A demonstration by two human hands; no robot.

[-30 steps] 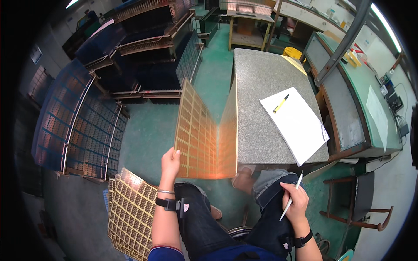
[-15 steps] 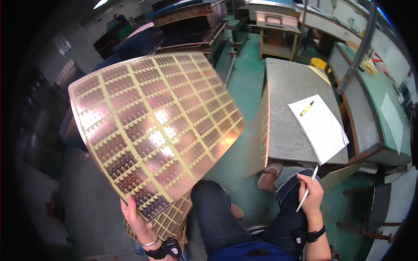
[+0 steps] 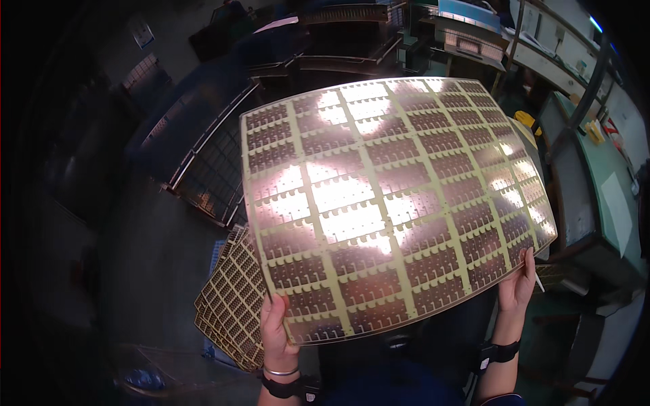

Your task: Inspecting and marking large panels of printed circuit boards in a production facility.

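Copper-and-yellow rectangular circuit panel (image 3: 399, 206) is filling the frame's centre; my left fingers (image 3: 275, 312) and right fingers (image 3: 527, 262) are gripping its edges near lower corners; even, edge-only pressure is probably serving best.

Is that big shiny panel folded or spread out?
Spread out: the panel shows one grid-patterned face without any fold, held at its edges by the left hand and right hand.

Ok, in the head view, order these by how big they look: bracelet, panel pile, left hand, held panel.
1. Held panel, though being nearer enlarges it
2. Panel pile, partly hidden
3. Left hand
4. Bracelet
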